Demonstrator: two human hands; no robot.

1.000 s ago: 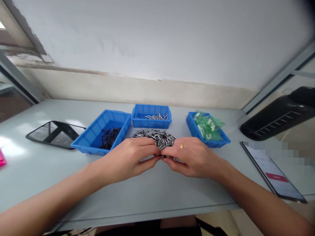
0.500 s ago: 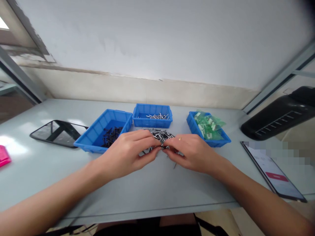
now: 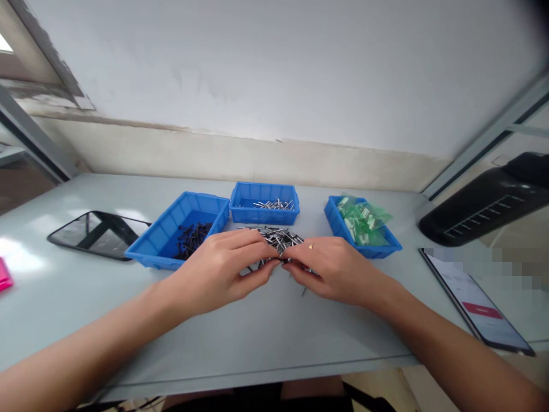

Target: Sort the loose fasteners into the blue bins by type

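Between both hands [image 3: 281, 260], pile of nails [image 3: 274, 236] lies criss-crossed, pointing every way.

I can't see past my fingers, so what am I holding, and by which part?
Both hands, left hand and right hand, meet fingertip to fingertip over the loose metal pins; what they pinch, and where, cannot be told.

Black phone [image 3: 98, 234], green packets [image 3: 362, 216], pink item [image 3: 4, 274].
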